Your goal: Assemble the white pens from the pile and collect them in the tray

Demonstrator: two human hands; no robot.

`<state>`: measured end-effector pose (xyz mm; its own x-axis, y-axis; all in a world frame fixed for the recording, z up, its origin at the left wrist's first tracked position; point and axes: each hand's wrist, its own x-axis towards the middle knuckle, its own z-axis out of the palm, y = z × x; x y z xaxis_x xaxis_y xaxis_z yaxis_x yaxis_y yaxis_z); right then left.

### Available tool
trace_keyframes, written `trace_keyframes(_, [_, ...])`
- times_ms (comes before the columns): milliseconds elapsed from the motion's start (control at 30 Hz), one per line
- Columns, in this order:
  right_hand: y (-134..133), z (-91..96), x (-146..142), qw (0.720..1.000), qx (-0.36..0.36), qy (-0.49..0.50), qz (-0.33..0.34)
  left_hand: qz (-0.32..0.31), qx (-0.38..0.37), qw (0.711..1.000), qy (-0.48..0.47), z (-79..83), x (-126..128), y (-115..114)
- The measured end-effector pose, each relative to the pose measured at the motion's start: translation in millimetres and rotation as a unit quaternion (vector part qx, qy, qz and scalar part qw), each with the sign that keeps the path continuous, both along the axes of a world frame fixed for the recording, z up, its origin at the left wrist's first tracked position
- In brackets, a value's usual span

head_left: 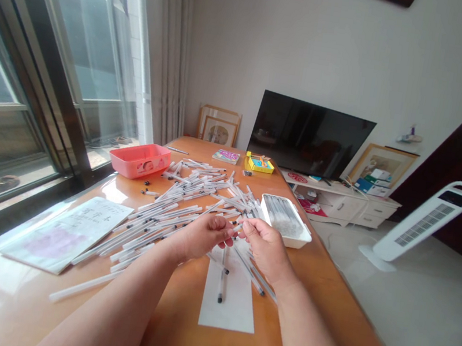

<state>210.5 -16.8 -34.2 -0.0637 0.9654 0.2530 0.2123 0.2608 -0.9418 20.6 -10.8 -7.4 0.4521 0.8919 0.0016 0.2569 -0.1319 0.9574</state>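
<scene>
My left hand [202, 235] and my right hand [266, 247] meet above the middle of the table, fingertips pinched together. Between them shows a small whitish pen part [238, 227]; the fingers cover most of it. Below the hands lies a white sheet of paper [230, 313] with a black-tipped pen [222, 282] on it. A large loose pile of clear-barrelled pens [172, 210] spreads beyond and to the left of my left hand. Past my right hand stands a white tray [296, 243] holding many pens or refills in a row.
A pink plastic box [138, 161] stands at the left table edge by the window. A notebook [68, 232] lies at the near left. Farther back are a booklet [225, 156] and a yellow box [260, 165]. A white fan [429, 222] stands on the floor at right.
</scene>
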Motion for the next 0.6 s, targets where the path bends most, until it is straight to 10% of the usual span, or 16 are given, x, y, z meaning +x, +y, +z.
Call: trace_keyframes(600, [4.2,-10.2,-2.3,0.993,-0.044,0.091,-0.059,0.05,0.171,0.978,0.11,-11.0,7.8,4.3])
